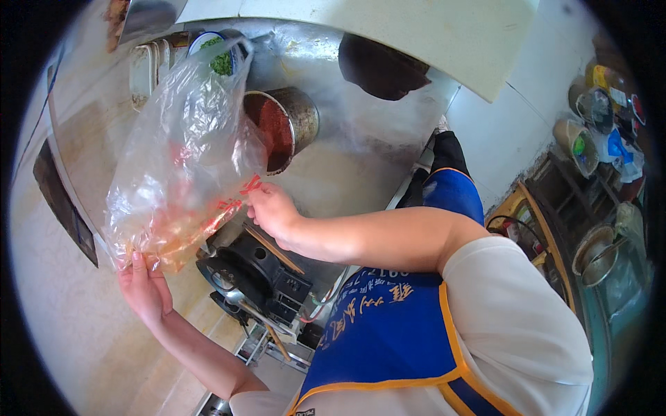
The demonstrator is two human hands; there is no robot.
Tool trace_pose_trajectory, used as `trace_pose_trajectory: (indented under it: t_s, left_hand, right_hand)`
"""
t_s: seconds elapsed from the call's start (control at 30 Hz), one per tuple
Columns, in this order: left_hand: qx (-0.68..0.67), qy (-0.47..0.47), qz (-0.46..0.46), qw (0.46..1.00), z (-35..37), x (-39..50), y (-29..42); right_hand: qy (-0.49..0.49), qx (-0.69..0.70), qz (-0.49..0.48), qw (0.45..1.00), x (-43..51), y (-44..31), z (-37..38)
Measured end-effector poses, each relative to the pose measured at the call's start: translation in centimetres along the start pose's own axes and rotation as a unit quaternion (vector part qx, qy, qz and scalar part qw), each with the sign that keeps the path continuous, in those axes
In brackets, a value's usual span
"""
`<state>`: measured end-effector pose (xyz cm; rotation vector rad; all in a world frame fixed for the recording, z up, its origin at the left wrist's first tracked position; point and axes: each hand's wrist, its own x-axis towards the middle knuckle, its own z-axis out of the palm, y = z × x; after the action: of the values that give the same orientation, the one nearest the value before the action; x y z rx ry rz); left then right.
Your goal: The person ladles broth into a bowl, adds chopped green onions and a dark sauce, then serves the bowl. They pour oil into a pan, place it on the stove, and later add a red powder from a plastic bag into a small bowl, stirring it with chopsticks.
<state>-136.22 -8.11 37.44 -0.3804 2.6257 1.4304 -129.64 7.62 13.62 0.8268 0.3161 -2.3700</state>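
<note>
A clear plastic bag (182,135) with red printing is spread out in front of me, its handle loops at the upper end. My left hand (145,288) pinches the lower left corner between thumb and fingers. The lower right edge is gripped by my right hand (273,210). Along the lower part the bag looks orange-tinted; whether something lies inside cannot be told. Behind the bag is a metal pot (304,114) with red powder-like contents, its left side partly covered. Farther up, a bowl (195,44) of chopped green herbs (221,63) shows partly behind the plastic.
Below my right hand stands a gas burner (244,270) with wooden sticks (276,249) across it. A dark rounded object (382,67) lies on the metal counter (354,130). Above it juts a pale board (416,31). Containers (575,145) and a metal strainer (598,260) are at right.
</note>
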Motion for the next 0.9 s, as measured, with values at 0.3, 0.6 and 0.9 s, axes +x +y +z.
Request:
trace_pose_trajectory:
  t_s: [0.3,0.6,0.9]
  left_hand:
    - [-0.039,-0.004,0.006,0.999,-0.9,-0.1,-1.0]
    - [-0.020,-0.001,0.001,1.000,-0.6,-0.8,-0.7]
    - [-0.003,0.081,0.019,0.997,-0.3,-3.8,-1.7]
  right_hand:
    - [0.021,-0.037,-0.046,0.998,1.1,0.7,-0.3]
    - [0.012,-0.015,0.005,1.000,0.2,0.0,-0.3]
    - [-0.002,0.040,0.021,0.999,1.0,-0.1,-0.2]
